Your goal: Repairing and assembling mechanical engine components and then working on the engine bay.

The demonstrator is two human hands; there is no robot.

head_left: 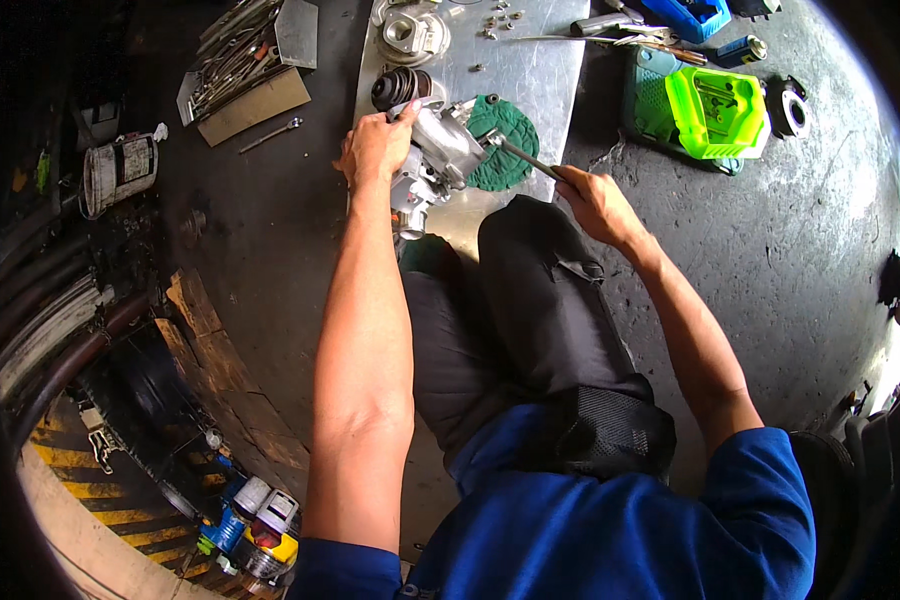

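The cast-metal housing assembly [448,145], bright silver with a rounded upper body and irregular, stepped flanges below, lies on the bare metal plate [540,75], overlapping the edge of the round green pad [515,115]. The wrench [529,158], a slim grey tool, extends obliquely over the pad, its head at the right side of the housing and its handle end nearer the wearer; engagement with a fastener cannot be determined.
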